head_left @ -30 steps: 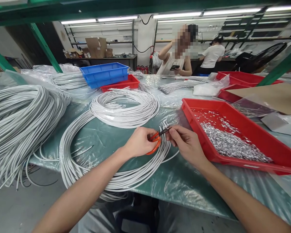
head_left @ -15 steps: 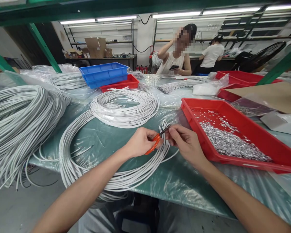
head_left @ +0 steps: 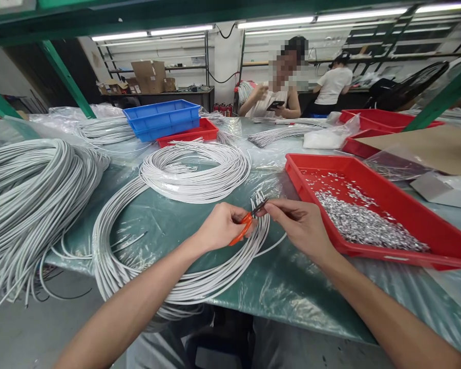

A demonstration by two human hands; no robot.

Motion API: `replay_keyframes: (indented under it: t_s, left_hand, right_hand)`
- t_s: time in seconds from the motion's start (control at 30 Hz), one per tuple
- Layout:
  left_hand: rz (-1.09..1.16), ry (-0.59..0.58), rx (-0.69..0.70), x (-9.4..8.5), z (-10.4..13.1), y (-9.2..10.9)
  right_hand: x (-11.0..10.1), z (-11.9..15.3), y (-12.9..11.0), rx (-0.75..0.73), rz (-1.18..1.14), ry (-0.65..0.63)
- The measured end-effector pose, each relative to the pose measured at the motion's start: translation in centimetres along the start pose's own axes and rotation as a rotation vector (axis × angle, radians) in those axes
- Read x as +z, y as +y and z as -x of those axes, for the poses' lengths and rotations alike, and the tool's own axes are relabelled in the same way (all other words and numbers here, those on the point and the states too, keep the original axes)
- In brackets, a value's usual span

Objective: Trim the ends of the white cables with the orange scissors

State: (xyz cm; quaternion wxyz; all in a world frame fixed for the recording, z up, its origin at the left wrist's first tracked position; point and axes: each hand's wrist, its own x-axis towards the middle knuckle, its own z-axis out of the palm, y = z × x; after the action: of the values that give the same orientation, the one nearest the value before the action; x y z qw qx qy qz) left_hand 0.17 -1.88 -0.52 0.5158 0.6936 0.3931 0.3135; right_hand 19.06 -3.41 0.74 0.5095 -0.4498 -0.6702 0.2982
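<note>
My left hand is closed round the orange handles of a small tool, whose dark tip points to the right. At that tip the fingers of my right hand are pinched together; what they hold, if anything, is too small to make out. Just under and behind the hands lie the ends of a coil of white cables, with small bits at their tips. A second white coil rests on the table behind it. To the right of my right hand is a red tray with many small silvery pieces.
A large cable bundle hangs over the table's left edge. Blue bins sit on a red bin at the back. Across the table a person holds a phone; another person faces away. A green post stands left.
My right hand has turned a little, its fingers closer together at the tool's tip. The person across the table has lowered a raised hand from the head. The view has shifted slightly.
</note>
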Motion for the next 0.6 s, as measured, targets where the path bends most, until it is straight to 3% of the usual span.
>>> replay_keyframes:
  t_s: [0.37, 0.6]
  left_hand:
    - [0.035, -0.013, -0.091, 0.0, 0.2, 1.3]
    - [0.000, 0.027, -0.107, -0.6, 0.1, 1.1]
  right_hand:
    - [0.4, 0.6, 0.4, -0.035, 0.112, 0.151]
    - [0.1, -0.3, 0.2, 0.126, -0.179, -0.059]
